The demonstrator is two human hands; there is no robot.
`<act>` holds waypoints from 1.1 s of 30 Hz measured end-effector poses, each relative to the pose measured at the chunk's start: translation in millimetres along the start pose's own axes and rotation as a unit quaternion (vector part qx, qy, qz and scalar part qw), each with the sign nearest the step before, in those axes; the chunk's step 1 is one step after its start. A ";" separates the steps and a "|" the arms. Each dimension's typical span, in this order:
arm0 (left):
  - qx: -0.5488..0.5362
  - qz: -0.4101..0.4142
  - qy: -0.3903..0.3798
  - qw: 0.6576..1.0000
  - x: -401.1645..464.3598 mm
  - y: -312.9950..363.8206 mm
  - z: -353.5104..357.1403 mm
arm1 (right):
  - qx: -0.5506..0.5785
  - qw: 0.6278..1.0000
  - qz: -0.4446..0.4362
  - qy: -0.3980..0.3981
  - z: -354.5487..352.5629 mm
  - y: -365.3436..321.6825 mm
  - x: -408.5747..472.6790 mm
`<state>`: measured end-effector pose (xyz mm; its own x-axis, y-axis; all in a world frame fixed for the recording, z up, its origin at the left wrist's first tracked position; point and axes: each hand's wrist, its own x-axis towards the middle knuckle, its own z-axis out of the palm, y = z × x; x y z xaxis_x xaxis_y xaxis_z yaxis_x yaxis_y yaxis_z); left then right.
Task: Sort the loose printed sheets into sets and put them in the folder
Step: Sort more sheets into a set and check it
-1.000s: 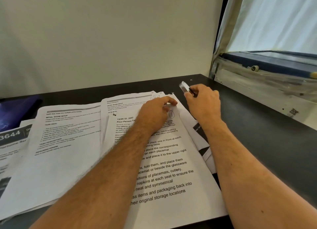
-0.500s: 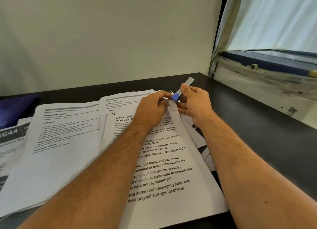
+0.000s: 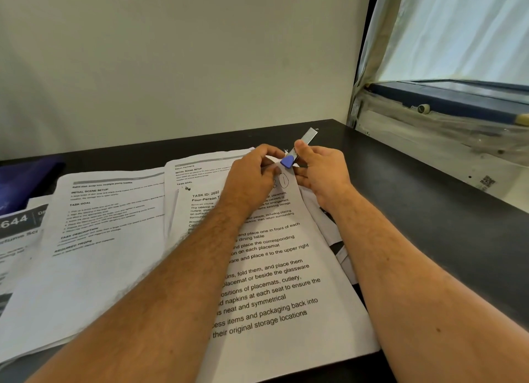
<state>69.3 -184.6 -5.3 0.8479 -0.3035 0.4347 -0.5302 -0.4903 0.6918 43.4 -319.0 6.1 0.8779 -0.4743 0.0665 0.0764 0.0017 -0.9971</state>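
From the head camera we see our left hand (image 3: 252, 173) curled over the top right corner of a white printed sheet headed "TASK ID: 2692" (image 3: 274, 271), fingers pinching that corner. Just beside it, our right hand (image 3: 323, 172) pinches a slim grey metal clip with a blue plastic tip (image 3: 296, 150), thumb on top; the blue tip touches the sheet's corner between our two hands, and the grey end sticks up and away past the right thumb. More white sheets peek out from under the right wrist. Left of our left forearm lies a wrinkled white sheet with small print (image 3: 94, 233), overlapping a sheet with a dark banner reading "644" (image 3: 17, 225). Beyond these, far left of the left hand, rests a dark blue folder (image 3: 25, 179). Everything sits on a black tabletop (image 3: 429, 210).
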 end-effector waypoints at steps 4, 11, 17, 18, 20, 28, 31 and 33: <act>-0.012 0.006 0.004 1.000 -1.3 0.6 0.0 | 0.007 1.000 -0.005 0.001 -0.1 -0.9 -0.1; -0.046 -0.023 -0.005 0.999 -0.3 2.5 -4.9 | 0.008 1.000 -0.022 -0.016 -1.0 -1.7 -2.0; -0.070 -0.046 -0.030 0.996 5.2 -1.0 -8.3 | -0.024 0.999 -0.042 -0.011 0.7 0.3 -4.1; -0.072 -0.050 -0.031 0.996 5.9 -1.6 -7.8 | -0.028 0.999 -0.043 -0.012 0.9 0.5 -4.0; -0.072 -0.056 -0.037 0.995 6.8 -2.1 -6.8 | -0.040 0.998 -0.045 -0.014 0.7 0.8 -3.5; -0.119 -0.042 -0.034 0.991 5.6 2.8 -8.2 | -0.007 0.998 -0.052 0.031 -1.2 -4.7 -4.3; -0.108 -0.040 -0.033 0.993 1.9 -2.9 -6.7 | 0.055 0.996 -0.032 0.068 -4.2 -9.7 -1.3; -0.104 -0.045 -0.030 0.993 1.0 -5.3 -5.8 | 0.005 0.993 -0.045 0.108 -13.8 -12.3 0.5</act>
<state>73.0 -177.5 -5.2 0.8875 -0.3175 0.3340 -0.4355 -0.3409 0.8331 36.3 -331.4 17.8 0.7451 -0.6509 0.1454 0.1562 -0.0416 -0.9868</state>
